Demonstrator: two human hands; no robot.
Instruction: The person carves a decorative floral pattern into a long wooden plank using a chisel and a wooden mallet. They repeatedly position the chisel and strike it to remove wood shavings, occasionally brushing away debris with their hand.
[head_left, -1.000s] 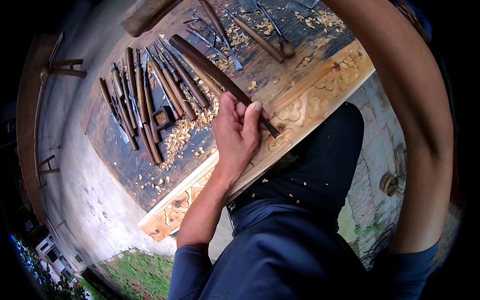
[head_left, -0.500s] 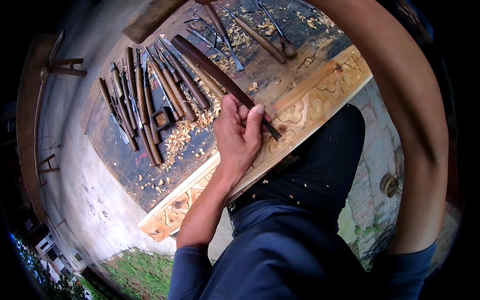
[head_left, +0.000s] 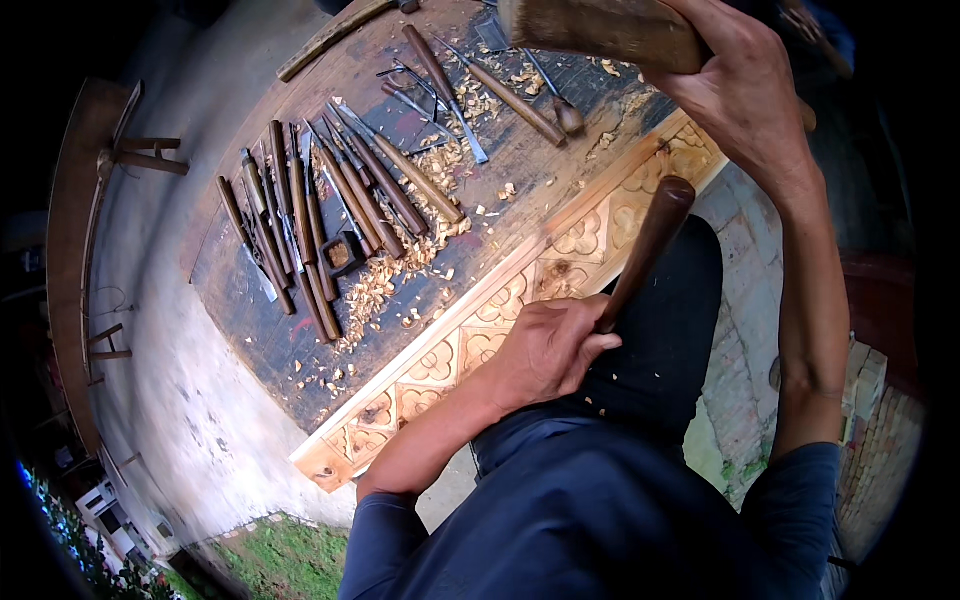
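Note:
My left hand (head_left: 550,350) is closed around a chisel (head_left: 655,240), low over the near edge of a carved board (head_left: 510,295). Its dark wooden handle tilts up to the right; the blade is hidden by the hand. Flower shapes in triangular and diamond fields run along the pale board, which lies slantwise on the table's near edge. High at the right, my right hand (head_left: 740,85) grips a thick wooden mallet (head_left: 605,30), cut off by the top of the picture. The mallet is apart from the chisel.
On the dark worktable (head_left: 290,375) lie several wooden-handled chisels (head_left: 350,190) in a row, among curled wood shavings (head_left: 370,295). More tools, including a long-handled chisel (head_left: 510,95), lie farther back. A wooden bench (head_left: 85,250) stands at the far left. My dark-trousered knee (head_left: 680,300) is beside the board.
My left hand has moved toward me and right, and the chisel handle has swung from pointing up-left to up-right. My right hand and the mallet have shifted right, bringing that hand into view.

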